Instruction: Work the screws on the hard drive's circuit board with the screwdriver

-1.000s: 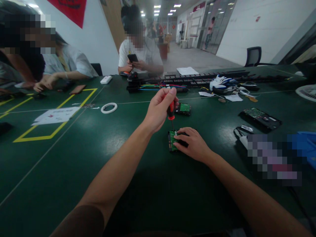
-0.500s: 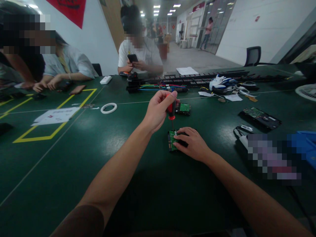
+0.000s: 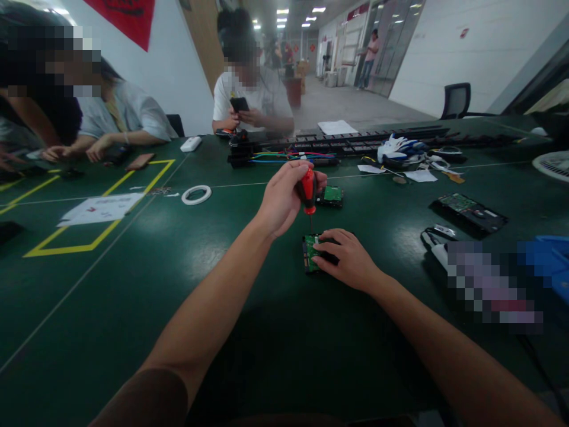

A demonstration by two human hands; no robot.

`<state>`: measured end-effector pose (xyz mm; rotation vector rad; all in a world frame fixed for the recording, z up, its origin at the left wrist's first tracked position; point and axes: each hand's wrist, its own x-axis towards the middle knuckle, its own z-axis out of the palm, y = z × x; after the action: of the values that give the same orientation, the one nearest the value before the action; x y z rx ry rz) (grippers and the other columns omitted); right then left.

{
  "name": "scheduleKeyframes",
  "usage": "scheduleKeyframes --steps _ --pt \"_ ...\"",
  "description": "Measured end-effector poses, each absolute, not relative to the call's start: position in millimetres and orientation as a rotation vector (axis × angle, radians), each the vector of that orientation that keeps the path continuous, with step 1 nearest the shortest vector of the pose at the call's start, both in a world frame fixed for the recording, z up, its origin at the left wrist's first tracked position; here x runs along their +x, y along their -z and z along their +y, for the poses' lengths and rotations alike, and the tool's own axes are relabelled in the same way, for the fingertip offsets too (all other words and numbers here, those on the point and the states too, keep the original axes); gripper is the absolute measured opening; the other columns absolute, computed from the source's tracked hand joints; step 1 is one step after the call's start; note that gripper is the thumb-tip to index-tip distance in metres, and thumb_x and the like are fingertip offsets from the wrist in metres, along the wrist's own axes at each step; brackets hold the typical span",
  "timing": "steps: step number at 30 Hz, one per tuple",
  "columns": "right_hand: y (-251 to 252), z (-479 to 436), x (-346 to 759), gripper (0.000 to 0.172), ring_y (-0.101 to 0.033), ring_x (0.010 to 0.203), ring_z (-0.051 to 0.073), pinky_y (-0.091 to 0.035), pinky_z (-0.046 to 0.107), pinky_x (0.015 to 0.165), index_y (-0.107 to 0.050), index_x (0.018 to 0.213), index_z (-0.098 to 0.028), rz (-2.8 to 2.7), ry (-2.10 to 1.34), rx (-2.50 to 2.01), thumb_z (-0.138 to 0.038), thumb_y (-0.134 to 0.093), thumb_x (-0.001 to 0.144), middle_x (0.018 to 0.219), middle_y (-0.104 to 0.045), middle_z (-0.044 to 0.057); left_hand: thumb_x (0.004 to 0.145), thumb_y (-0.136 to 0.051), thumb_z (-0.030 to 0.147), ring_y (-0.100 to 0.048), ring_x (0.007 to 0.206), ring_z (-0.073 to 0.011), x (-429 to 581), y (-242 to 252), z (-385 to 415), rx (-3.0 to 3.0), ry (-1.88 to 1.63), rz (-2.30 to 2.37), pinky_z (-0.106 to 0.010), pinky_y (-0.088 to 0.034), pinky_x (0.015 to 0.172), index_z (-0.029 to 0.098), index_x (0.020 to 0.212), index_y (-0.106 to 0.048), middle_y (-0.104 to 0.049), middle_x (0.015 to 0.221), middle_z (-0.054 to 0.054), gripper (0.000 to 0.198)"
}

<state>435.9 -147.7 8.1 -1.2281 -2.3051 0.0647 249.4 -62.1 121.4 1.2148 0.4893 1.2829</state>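
Note:
My left hand [image 3: 283, 198] is closed around the handle of a red and black screwdriver [image 3: 309, 191], held nearly upright. Its thin shaft points down at the far edge of a hard drive [image 3: 310, 263] with a green circuit board facing up. From the right, my right hand [image 3: 347, 260] grips that drive, fingers across the board and covering its right part. Whether the tip sits in a screw is too small to tell. Just beyond the screwdriver lies a second hard drive [image 3: 332, 196], also green side up.
A larger hard drive [image 3: 467, 213] lies to the right, near a blurred-out bundle with a cord. Further back are gloves [image 3: 400, 148], cables and black rails [image 3: 355, 139]. On the left are a white ring [image 3: 196, 195] and paper sheets [image 3: 100, 209]. Other people sit across the table.
My left thumb and fingers have shifted around the screwdriver handle, showing more of its red side. My right hand and the hard drive stay in place.

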Motion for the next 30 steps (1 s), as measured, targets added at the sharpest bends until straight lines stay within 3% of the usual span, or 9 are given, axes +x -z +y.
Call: scheduleKeyframes --steps 8,12,17,30 --pt "-9.9 -148.2 435.0 0.027 -0.062 0.126 0.031 -0.049 0.058 0.108 -0.076 0.118 -0.025 -2.301 -0.081 -1.228 -0.041 -0.068 0.098 0.127 -0.07 0.012 0.098 -0.061 0.051 -0.068 0.075 -0.0121 252.1 -122.1 -65.8 1.219 -1.281 0.52 -0.028 -0.058 0.075 0.023 0.091 -0.057 -0.067 0.084 0.0 0.029" --pt "-9.4 -147.9 434.5 0.025 -0.063 0.126 0.031 -0.049 0.059 0.108 -0.077 0.116 -0.026 -2.283 -0.08 -1.22 -0.04 -0.069 0.097 0.127 -0.07 0.011 0.095 -0.07 0.049 -0.065 0.068 -0.01 255.0 -120.9 -68.7 1.256 -1.292 0.568 -0.025 -0.055 0.067 0.025 0.091 -0.054 -0.064 0.078 0.004 0.029" --pt "-10.0 -147.9 434.2 0.027 -0.062 0.126 0.031 -0.049 0.058 0.109 -0.076 0.118 -0.025 -2.301 -0.073 -1.226 -0.041 -0.068 0.098 0.127 -0.07 0.011 0.094 -0.072 0.05 -0.067 0.067 -0.011 254.1 -116.8 -65.9 1.251 -1.324 0.543 -0.026 -0.055 0.068 0.024 0.088 -0.051 -0.061 0.071 0.005 0.034" --pt "-9.1 -148.0 435.9 0.026 -0.062 0.126 0.031 -0.048 0.06 0.109 -0.076 0.118 -0.026 -2.306 -0.066 -1.226 -0.042 -0.067 0.099 0.127 -0.069 0.011 0.093 -0.069 0.032 -0.062 0.071 -0.0112 241.6 -123.8 -64.3 1.389 -1.256 0.537 -0.025 -0.052 0.071 0.021 0.089 -0.07 -0.064 0.078 0.001 0.012"
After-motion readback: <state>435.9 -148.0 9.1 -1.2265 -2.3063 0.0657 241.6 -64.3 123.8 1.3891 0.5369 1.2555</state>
